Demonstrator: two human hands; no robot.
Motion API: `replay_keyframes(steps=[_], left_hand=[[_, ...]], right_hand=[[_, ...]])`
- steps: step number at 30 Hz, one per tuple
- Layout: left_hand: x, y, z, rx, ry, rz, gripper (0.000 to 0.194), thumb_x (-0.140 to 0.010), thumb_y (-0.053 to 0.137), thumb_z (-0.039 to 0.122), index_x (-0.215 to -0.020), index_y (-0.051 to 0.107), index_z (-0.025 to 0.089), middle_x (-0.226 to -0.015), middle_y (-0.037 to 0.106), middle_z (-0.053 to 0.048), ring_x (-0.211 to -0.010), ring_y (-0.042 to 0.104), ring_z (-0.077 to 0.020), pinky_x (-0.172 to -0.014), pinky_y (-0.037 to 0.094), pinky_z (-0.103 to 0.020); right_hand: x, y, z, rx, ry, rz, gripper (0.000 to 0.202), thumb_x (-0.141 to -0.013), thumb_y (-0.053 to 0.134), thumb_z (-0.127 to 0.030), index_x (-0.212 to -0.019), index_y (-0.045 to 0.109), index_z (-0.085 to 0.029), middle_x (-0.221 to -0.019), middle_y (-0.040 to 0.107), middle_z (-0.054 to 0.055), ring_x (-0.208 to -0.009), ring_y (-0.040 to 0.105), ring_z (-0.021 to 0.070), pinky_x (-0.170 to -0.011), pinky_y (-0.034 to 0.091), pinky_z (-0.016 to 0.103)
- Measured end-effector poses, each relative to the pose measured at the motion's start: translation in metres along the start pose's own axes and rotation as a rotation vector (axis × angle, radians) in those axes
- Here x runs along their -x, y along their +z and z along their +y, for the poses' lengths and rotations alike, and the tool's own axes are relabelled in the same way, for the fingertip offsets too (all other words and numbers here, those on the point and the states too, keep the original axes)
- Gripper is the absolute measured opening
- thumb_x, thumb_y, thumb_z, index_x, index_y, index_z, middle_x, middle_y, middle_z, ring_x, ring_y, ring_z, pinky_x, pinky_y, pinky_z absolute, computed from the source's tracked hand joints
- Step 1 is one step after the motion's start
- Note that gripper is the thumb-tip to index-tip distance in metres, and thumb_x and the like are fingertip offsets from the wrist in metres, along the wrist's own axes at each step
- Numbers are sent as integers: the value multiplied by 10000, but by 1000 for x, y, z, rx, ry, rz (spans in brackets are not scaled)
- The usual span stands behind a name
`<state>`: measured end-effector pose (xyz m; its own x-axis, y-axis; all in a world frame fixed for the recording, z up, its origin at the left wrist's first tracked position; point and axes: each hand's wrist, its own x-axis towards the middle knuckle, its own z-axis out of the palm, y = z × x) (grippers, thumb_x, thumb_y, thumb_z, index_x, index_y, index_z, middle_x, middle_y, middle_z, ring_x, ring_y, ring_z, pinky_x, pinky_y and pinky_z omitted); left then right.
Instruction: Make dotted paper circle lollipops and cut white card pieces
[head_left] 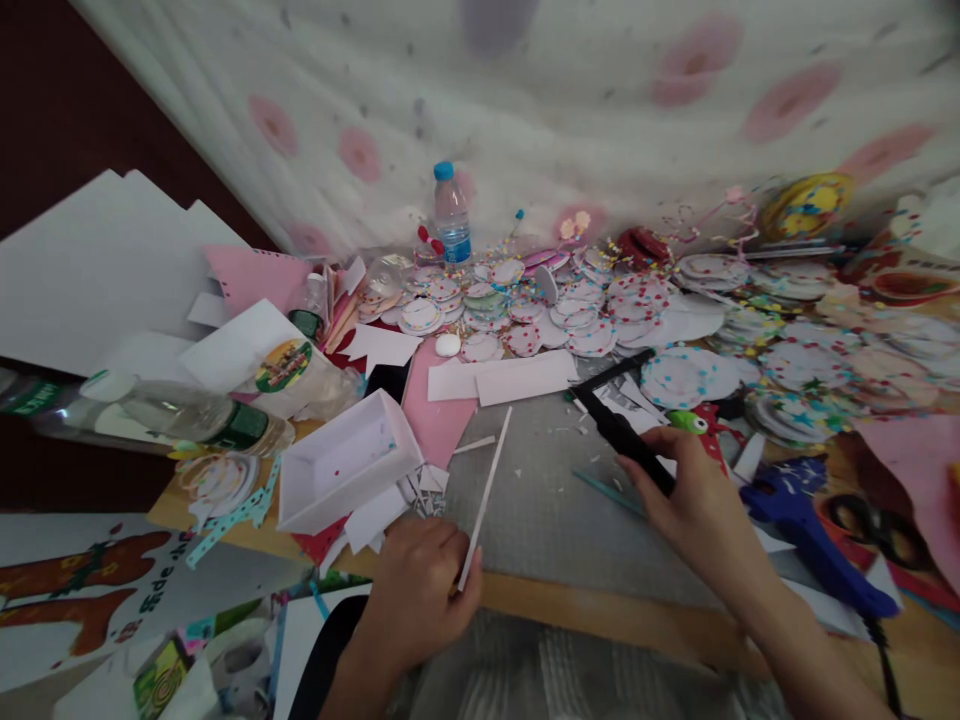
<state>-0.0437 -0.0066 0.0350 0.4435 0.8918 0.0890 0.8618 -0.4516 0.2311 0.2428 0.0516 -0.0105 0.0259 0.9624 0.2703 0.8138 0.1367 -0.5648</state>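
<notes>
Near edge of the grey mat (540,500), left part: the left hand (429,580), its fingers closed on the lower end of a thin white strip (487,495); the strip slants up over the mat, its far end just short of the white card pieces (525,378).

Right part of the mat: the right hand (694,490), thumb and fingers grasping the handle of a black tool (626,435), whose narrow end points away toward the card pieces.

Between the hands: a stretch of grey mat surface, with small white scraps and a teal stick (609,492) that reaches toward the right hand.

Left border: an open white box (349,460), tilted in view, with a few coloured dots inside; paper offcuts (431,490) crowd the space between box and strip, and a pink sheet (439,405) lies beyond them.

Far border: the card pieces, then piles of dotted paper discs (592,310), with an upright bottle (452,220) with a blue cap behind them, near the patterned cloth (510,120).

Right border: a blue glue gun (817,550) beside the right forearm, with black-handled scissors (874,530) farther right; room on this side is tight.

Front border: the wooden table edge (600,610), running below the mat and passing under the right forearm.
</notes>
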Motion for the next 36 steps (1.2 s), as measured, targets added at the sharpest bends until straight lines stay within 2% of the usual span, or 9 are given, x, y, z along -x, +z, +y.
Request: replay_keyframes(steps=[3, 7, 10, 13, 15, 19, 26, 32, 36], left_hand=[[7, -1, -2, 113, -24, 2, 233, -860, 482, 201, -628, 497, 191, -588, 555, -34, -588, 539, -184, -574, 300, -307], [14, -11, -4, 339, -74, -73, 268, -893, 462, 221, -627, 470, 193, -573, 529, -16, -558, 533, -155, -535, 290, -281], [17, -13, 0, 282, -28, -79, 247, -884, 458, 218, -641, 490, 192, -586, 549, -27, -564, 540, -168, -547, 302, -293], [21, -10, 6, 192, 78, -67, 171, -855, 456, 188, -720, 561, 181, -660, 604, -58, -631, 561, -204, -599, 337, -319], [24, -7, 7, 137, 122, -53, 135, -823, 474, 174, -732, 573, 174, -675, 613, -64, -642, 554, -214, -611, 341, -330], [28, -2, 4, 58, 170, -55, 130, -786, 510, 171, -658, 537, 175, -619, 575, -45, -602, 517, -201, -597, 322, -333], [31, 0, 0, 59, 177, -90, 114, -795, 495, 172, -693, 546, 169, -657, 586, -51, -635, 529, -213, -613, 328, -347], [33, 2, 1, 76, 185, -8, 163, -832, 448, 164, -693, 532, 172, -640, 559, -37, -618, 500, -205, -607, 323, -343], [32, 1, 1, 75, 187, -2, 184, -845, 436, 170, -685, 526, 172, -642, 550, -35, -613, 490, -202, -601, 321, -344]], right_hand=[[10, -10, -15, -163, 52, -89, 290, -867, 522, -442, -1040, 461, -217, -879, 643, 83, -747, 636, 237, -638, 480, 333], [24, -11, -36, -257, 76, -332, 254, -917, 447, -424, -1072, 400, -228, -769, 653, 45, -600, 631, 210, -530, 457, 298], [33, -7, -51, -233, 24, -492, 245, -948, 396, -381, -1146, 397, -238, -936, 693, 80, -734, 691, 239, -593, 489, 318], [42, -8, -60, -229, -62, -575, 282, -954, 409, -377, -1213, 414, -264, -1116, 668, 84, -946, 677, 252, -737, 514, 354], [47, -12, -62, -241, -82, -623, 286, -961, 410, -388, -1228, 437, -287, -1155, 652, 68, -1012, 652, 239, -806, 510, 364], [55, -17, -56, -254, -25, -726, 305, -975, 385, -398, -1252, 458, -293, -1156, 658, 59, -1025, 644, 222, -824, 513, 360], [52, -15, -53, -241, -50, -665, 310, -959, 427, -386, -1221, 524, -252, -1105, 692, 78, -974, 669, 225, -787, 528, 334], [50, -12, -52, -157, -83, -593, 323, -957, 413, -376, -1200, 552, -214, -1076, 709, 86, -922, 693, 219, -748, 554, 338], [52, -10, -49, -105, -111, -541, 326, -955, 411, -378, -1194, 561, -215, -1076, 713, 79, -914, 700, 217, -742, 566, 347]])
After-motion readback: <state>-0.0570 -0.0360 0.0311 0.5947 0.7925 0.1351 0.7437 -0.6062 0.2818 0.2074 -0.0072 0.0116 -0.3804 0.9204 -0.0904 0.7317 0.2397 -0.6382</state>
